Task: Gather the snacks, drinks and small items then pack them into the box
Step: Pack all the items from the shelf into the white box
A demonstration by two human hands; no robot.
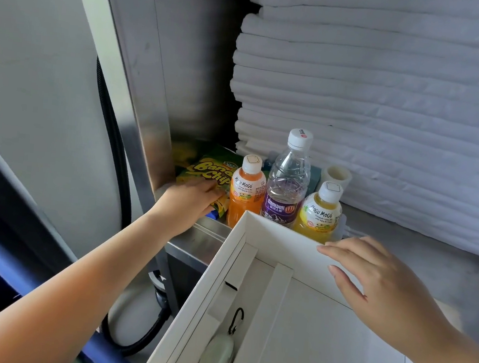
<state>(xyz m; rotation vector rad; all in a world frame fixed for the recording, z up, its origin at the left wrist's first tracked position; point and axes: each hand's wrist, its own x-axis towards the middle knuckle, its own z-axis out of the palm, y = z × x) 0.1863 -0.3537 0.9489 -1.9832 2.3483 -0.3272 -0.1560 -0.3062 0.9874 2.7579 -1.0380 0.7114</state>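
Standing upright — water bottle [286, 186]; chips bag [204, 167] seemingly leaning.

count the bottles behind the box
3: orange juice bottle on the left, water bottle in the middle, yellow juice bottle on the right. Others may be hidden behind them.

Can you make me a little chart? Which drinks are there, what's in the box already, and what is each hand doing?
Drinks: orange Mogu Mogu bottle, water bottle, yellow Mogu Mogu bottle, in a row behind the box
Snack: banana chips bag, left of the drinks
In the box: pale green pouch with a black clip
Left hand: holds the banana chips bag
Right hand: fingers straight, resting on the box's far wall
Behind everything: stack of white towels
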